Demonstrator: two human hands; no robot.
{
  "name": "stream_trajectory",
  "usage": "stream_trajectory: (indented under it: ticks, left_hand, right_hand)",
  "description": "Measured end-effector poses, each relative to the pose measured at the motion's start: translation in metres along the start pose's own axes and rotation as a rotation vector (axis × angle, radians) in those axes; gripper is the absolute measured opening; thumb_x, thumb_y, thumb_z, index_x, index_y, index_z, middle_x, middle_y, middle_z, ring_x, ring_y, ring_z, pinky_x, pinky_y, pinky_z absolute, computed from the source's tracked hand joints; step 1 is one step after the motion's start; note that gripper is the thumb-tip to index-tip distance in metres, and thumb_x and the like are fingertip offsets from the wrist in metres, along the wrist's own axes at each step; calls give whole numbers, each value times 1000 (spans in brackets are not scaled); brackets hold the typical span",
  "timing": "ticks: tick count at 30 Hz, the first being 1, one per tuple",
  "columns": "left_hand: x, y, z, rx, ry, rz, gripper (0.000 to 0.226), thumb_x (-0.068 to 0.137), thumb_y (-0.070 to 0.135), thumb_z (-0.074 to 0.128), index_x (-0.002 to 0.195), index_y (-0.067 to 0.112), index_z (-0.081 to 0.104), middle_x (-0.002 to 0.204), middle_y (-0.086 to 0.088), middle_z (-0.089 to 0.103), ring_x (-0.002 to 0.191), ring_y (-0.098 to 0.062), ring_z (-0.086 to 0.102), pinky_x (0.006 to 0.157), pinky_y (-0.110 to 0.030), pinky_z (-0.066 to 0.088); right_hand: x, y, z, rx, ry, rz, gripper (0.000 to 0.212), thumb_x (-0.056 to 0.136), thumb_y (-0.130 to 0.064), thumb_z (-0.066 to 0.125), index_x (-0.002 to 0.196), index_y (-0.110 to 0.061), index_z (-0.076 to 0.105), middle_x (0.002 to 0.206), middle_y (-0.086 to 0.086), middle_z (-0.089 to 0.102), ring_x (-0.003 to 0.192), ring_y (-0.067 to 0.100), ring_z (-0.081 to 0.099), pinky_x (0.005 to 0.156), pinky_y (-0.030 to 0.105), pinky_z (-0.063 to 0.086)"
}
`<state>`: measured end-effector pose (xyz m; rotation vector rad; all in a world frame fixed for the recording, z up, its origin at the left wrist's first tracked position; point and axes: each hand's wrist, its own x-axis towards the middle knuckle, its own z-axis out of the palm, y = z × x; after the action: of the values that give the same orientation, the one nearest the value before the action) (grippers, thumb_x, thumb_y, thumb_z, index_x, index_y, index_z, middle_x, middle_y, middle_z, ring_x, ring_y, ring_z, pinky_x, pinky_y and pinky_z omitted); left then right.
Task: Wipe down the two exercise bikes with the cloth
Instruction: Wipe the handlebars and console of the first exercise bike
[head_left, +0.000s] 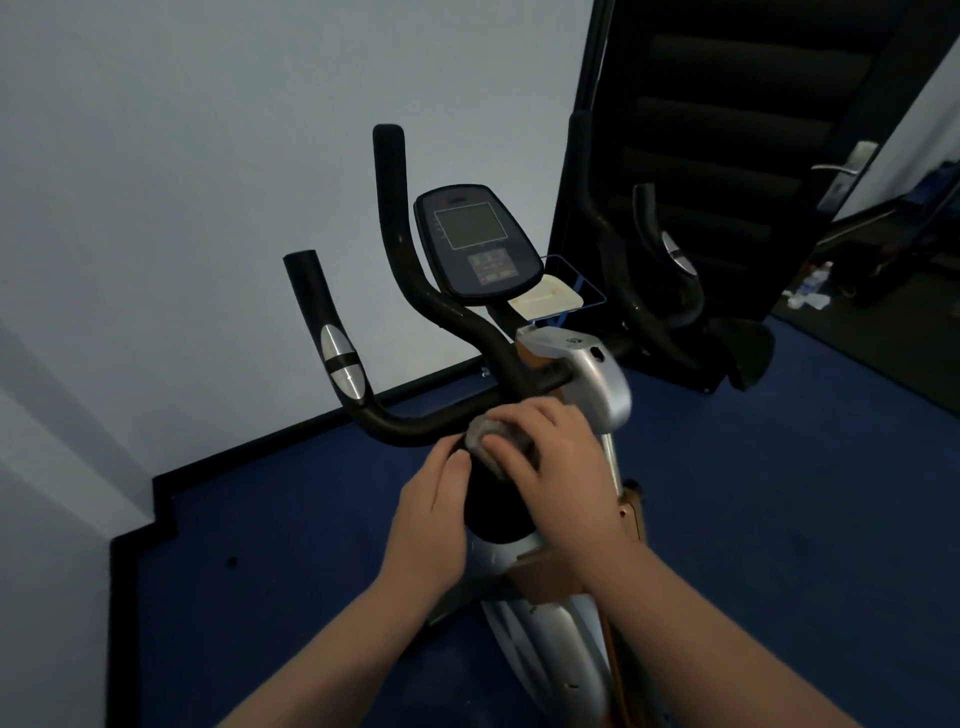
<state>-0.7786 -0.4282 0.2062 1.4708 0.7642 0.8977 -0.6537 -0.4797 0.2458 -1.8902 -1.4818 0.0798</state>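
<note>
An exercise bike (597, 384) with a silver frame stands right in front of me. Its black handlebars (410, 291) rise around a dark console (475, 241). A small grey cloth (493, 439) lies against the bar near the black padded stem. My right hand (561, 457) grips the cloth and presses it onto the bar. My left hand (434, 512) rests against the left side of the black stem, fingers fairly straight. A second bike is not in view.
A pale wall fills the left and back, with black skirting above blue carpet (291, 545). A dark door (727, 156) with a metal handle stands open at the right. A small tray with a cream pad (545, 299) sits beside the console.
</note>
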Motion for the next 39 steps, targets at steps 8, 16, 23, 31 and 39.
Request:
stream_trajectory:
  ticks: [8,16,23,31,39]
  left_hand:
    - [-1,-2,-1,9,-21,-19,33,97,37,36,114,37,64,109,9,69,104,-8,63,89,-35,49]
    - [-1,-2,-2,29,-18,-7,33,97,37,35,112,38,65,108,10,69,104,-7,63,88,-31,48]
    - [-1,-1,0,24,0,23,33,99,35,35,110,40,65,105,10,69,101,-6,63,80,-13,47]
    - [-2,-2,2,19,-1,33,35,99,38,33,115,39,64,110,9,69,106,-8,63,87,-20,48]
    - [-2,-2,3,0,23,15,36,96,40,34,116,36,64,110,10,69,106,-7,62,89,-25,48]
  right_hand:
    - [-3,-1,0,-179,60,-4,28,96,-26,58,121,-22,67,102,0,64,93,17,59,73,28,49]
    - [-24,14,-3,105,151,81,31,94,-29,60,125,-27,65,101,-11,64,94,3,56,80,13,44]
    - [12,6,-4,-254,27,-39,25,98,-37,49,111,-26,68,94,-5,62,86,12,60,63,19,34]
    - [-36,12,10,71,120,167,51,93,-53,28,139,-36,42,106,-10,52,82,6,58,66,27,53]
    - [14,18,-4,-157,-103,-31,24,102,-43,33,111,-29,50,96,-8,58,82,14,60,66,32,46]
